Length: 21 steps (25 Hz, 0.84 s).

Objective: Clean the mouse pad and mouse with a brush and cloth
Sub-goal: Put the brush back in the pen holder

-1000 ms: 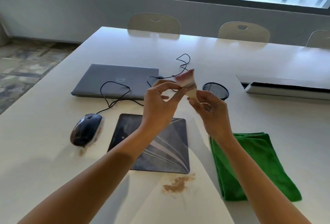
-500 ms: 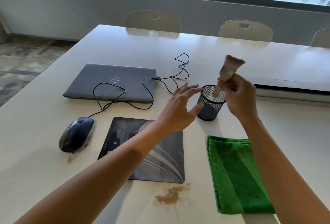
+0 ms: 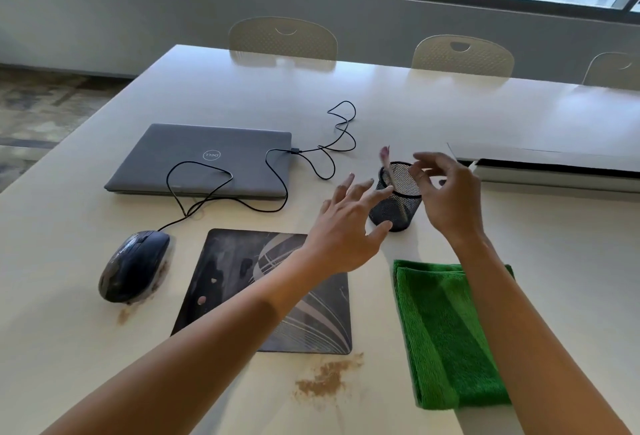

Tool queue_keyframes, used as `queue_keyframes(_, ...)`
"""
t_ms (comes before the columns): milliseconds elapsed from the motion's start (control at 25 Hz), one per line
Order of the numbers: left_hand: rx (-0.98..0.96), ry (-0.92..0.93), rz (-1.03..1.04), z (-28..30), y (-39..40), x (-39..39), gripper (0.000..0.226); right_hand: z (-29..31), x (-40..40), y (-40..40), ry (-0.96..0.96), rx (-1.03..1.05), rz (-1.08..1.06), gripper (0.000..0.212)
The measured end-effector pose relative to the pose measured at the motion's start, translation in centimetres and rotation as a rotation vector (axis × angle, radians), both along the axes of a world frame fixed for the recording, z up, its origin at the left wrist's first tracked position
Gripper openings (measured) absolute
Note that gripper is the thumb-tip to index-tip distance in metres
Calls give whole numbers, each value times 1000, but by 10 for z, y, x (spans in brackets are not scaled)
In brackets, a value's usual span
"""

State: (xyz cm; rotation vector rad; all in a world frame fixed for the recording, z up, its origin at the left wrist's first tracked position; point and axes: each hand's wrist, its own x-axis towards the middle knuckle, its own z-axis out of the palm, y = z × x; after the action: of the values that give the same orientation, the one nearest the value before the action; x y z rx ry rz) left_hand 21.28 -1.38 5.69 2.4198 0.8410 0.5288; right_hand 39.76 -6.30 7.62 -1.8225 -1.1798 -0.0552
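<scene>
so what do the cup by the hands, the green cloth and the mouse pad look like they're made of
Cup: black wire mesh, probably metal; you can see through its perforated wall.
Green cloth: soft, fuzzy pile, likely microfibre, folded with thick layered edges.
Mouse pad: thin, flat sheet with a matte printed top, possibly fabric over rubber; the base is not visible.

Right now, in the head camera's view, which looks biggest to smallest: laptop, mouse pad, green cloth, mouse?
1. laptop
2. mouse pad and green cloth: alike, and arms hide part of each
3. mouse
</scene>
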Motion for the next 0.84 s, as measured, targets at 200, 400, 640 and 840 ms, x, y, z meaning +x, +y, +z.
queue_keyframes(200,-49,8,-17,-12,-12,-17,57,6,-17,-34,59,60,-79,19)
queue_keyframes(400,-81,-1,-30,-24,-23,-43,57,-8,-40,-72,87,-148,-75,20)
queue_keyframes(640,-119,-10,6,-41,-32,-86,54,-53,-80,-114,80,-512,-155,57)
queue_keyframes(840,-139,-35,66,-51,-38,-126,49,-76,-109,-134,2,-488,-244,59)
